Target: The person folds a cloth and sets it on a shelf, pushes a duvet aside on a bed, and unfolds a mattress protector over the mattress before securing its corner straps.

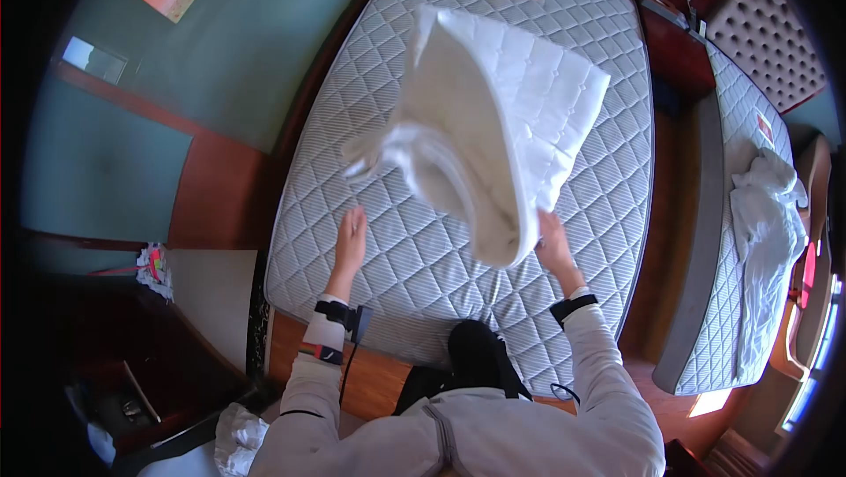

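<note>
A white quilted pad (551, 93) is partly unfolded above the bare quilted mattress (326, 164), its near part curled up and blurred by motion. At the pad's near right edge is my right hand (553, 246), its fingers closed on that edge. My left hand (351, 237) is over the mattress to the left, apart from the pad, with nothing in it and its fingers extended. A loose corner of the pad hangs in the air just beyond my left hand.
A second mattress (718, 327) with crumpled white bedding (765, 230) lies to the right, past a strip of wooden floor (670, 239). A dark desk (106, 327) stands at the left. My knee touches the near mattress edge.
</note>
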A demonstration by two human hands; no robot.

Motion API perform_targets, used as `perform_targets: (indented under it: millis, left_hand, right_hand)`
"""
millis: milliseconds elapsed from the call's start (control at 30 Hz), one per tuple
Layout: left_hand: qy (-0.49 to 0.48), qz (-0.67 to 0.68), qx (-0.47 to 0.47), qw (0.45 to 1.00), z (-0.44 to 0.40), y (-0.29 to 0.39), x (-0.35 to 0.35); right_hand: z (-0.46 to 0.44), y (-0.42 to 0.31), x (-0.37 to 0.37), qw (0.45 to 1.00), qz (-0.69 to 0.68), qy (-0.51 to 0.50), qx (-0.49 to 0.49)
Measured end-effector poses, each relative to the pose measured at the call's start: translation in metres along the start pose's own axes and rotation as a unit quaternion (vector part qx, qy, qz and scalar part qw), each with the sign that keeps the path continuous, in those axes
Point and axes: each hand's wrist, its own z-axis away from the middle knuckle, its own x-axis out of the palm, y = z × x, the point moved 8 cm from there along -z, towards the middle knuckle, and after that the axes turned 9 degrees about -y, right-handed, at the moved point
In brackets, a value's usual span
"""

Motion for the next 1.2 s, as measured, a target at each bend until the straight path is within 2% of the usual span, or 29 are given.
perform_targets:
  millis: [33, 67, 100, 167, 300, 333, 433, 467, 533, 600, 667, 733, 833, 867, 900, 967, 1000, 1067, 1100, 1133, 1167, 1200]
  left_hand:
    - [-0.037, -0.011, -0.018, 0.999, 0.005, -0.03, 0.019]
    - [-0.089, -0.053, -0.048, 0.993, 0.011, -0.049, 0.037]
    - [-0.141, -0.096, -0.078, 0.982, 0.017, -0.067, 0.053]
    - [-0.141, -0.032, -0.138, 0.98, 0.032, -0.095, 0.08]
    - [-0.13, 0.099, -0.218, 0.962, 0.049, -0.173, 0.142]
    - [-0.118, 0.113, -0.243, 0.956, 0.051, -0.197, 0.156]
    - [-0.17, 0.176, -0.241, 0.939, 0.049, -0.173, 0.188]
    - [-0.132, 0.097, -0.205, 0.965, 0.051, -0.213, 0.197]
    - [-0.13, 0.137, -0.194, 0.963, 0.058, -0.215, 0.208]
    - [-0.143, 0.149, -0.187, 0.96, 0.063, -0.215, 0.219]
    - [-0.144, 0.147, -0.176, 0.963, 0.068, -0.211, 0.221]
    - [-0.148, 0.153, -0.167, 0.963, 0.069, -0.21, 0.221]
    - [-0.16, 0.182, -0.167, 0.956, 0.068, -0.211, 0.219]
    - [-0.165, 0.192, -0.167, 0.953, 0.067, -0.211, 0.219]
    - [-0.171, 0.203, -0.166, 0.95, 0.064, -0.211, 0.219]
    - [-0.145, 0.29, -0.256, 0.911, 0.062, -0.203, 0.212]
    - [-0.132, 0.333, -0.3, 0.884, 0.064, -0.2, 0.212]
    - [-0.127, 0.398, -0.293, 0.86, 0.06, -0.202, 0.211]
    - [-0.124, 0.43, -0.291, 0.846, 0.06, -0.203, 0.213]
    - [-0.112, 0.425, -0.289, 0.85, 0.058, -0.199, 0.213]
    - [-0.108, 0.432, -0.287, 0.848, 0.058, -0.2, 0.215]
    - [-0.103, 0.44, -0.285, 0.846, 0.056, -0.204, 0.216]
  right_hand:
    - [0.016, 0.052, 0.055, 0.997, 0.021, -0.071, -0.018]
    - [0.038, 0.086, 0.097, 0.967, 0.077, -0.221, 0.099]
    - [0.048, 0.09, 0.107, 0.972, 0.062, -0.204, 0.098]
    - [0.053, 0.092, 0.127, 0.98, 0.031, -0.17, 0.096]
    - [0.016, 0.093, 0.136, 0.99, -0.054, -0.015, 0.132]
    - [0.004, 0.09, 0.143, 0.993, -0.031, 0.004, 0.117]
    - [-0.037, 0.072, 0.167, 0.991, -0.059, 0.043, 0.112]
    - [-0.054, 0.061, 0.178, 0.992, -0.07, 0.025, 0.099]
    - [-0.086, 0.03, 0.209, 0.996, -0.049, 0.003, 0.076]
    - [-0.11, 0.002, 0.24, 0.983, 0.052, -0.083, 0.157]
    - [-0.126, 0.007, 0.272, 0.962, 0.137, -0.134, 0.193]
    - [-0.135, 0.016, 0.284, 0.944, 0.207, -0.145, 0.211]
    - [-0.149, 0.048, 0.283, 0.956, 0.149, -0.125, 0.218]
    - [-0.149, 0.058, 0.27, 0.973, 0.11, -0.06, 0.194]
    - [-0.151, 0.067, 0.268, 0.98, 0.06, -0.057, 0.182]
    - [-0.154, 0.083, 0.262, 0.985, -0.038, -0.049, 0.159]
    - [-0.151, 0.088, 0.247, 0.986, -0.101, 0.005, 0.131]
    - [-0.131, 0.114, 0.212, 0.921, -0.341, -0.019, 0.187]
    - [-0.11, 0.098, 0.169, 0.849, -0.504, 0.025, 0.157]
    - [-0.081, 0.111, 0.135, 0.841, -0.512, 0.074, 0.161]
    - [-0.044, 0.12, 0.098, 0.816, -0.516, 0.141, 0.22]
    - [-0.007, 0.131, 0.064, 0.8, -0.517, 0.199, 0.231]
